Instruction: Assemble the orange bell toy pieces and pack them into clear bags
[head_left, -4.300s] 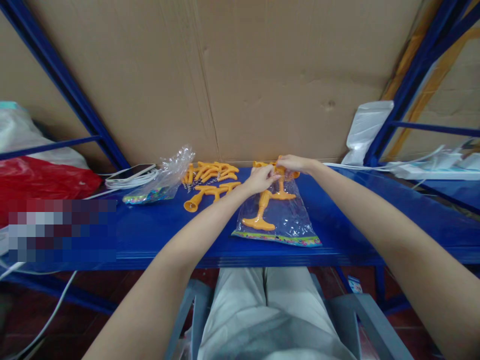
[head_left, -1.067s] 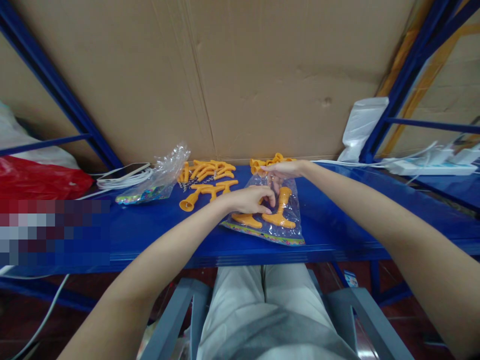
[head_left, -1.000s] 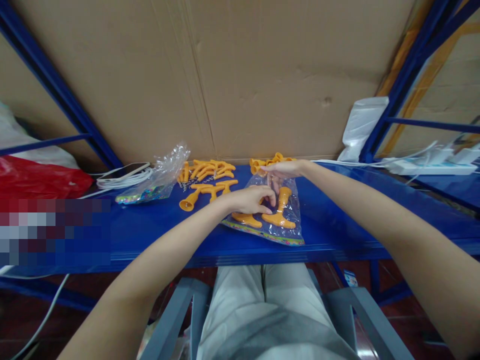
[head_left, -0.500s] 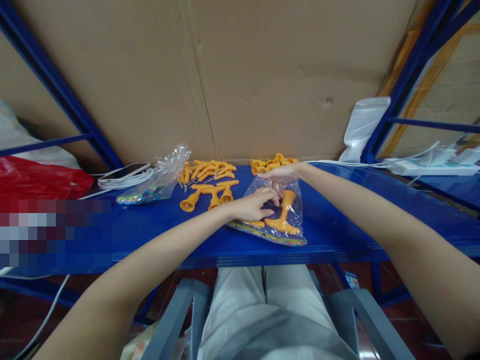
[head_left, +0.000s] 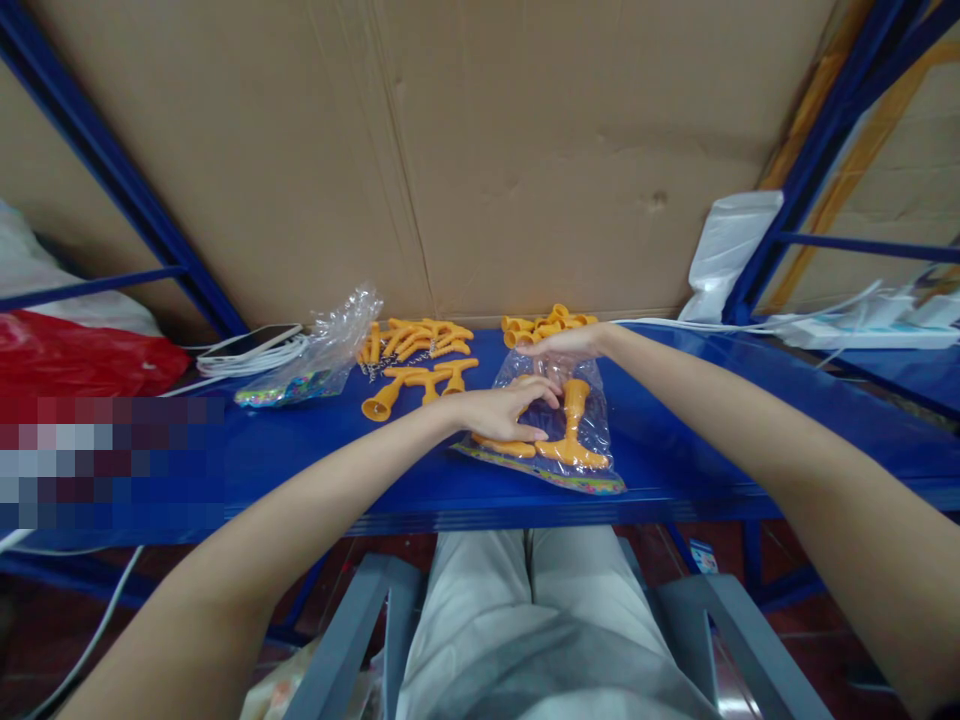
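Observation:
A clear plastic bag (head_left: 596, 440) with a coloured bottom strip lies on the blue shelf (head_left: 315, 470) in front of me. Inside it are two orange T-shaped plastic parts (head_left: 574, 430). My left hand (head_left: 504, 412) rests flat on the bag, fingers stretched over the parts. My right hand (head_left: 564, 342) pinches the bag's far open end. Behind the bag sits a small heap of orange pieces (head_left: 546, 325). To the left lies a larger spread of orange parts (head_left: 420, 360).
A crumpled clear bag (head_left: 322, 350) lies left of the parts, with a phone (head_left: 251, 342) and white cable beside it. A red bag (head_left: 75, 365) sits at far left. A white bag (head_left: 731, 250) and power strip (head_left: 862, 335) are at right. Cardboard backs the shelf.
The bag with the orange parts slid nearer to me over the frames. My left hand went from the bag's mouth to lying flat on the bag. My right hand stays at the open end.

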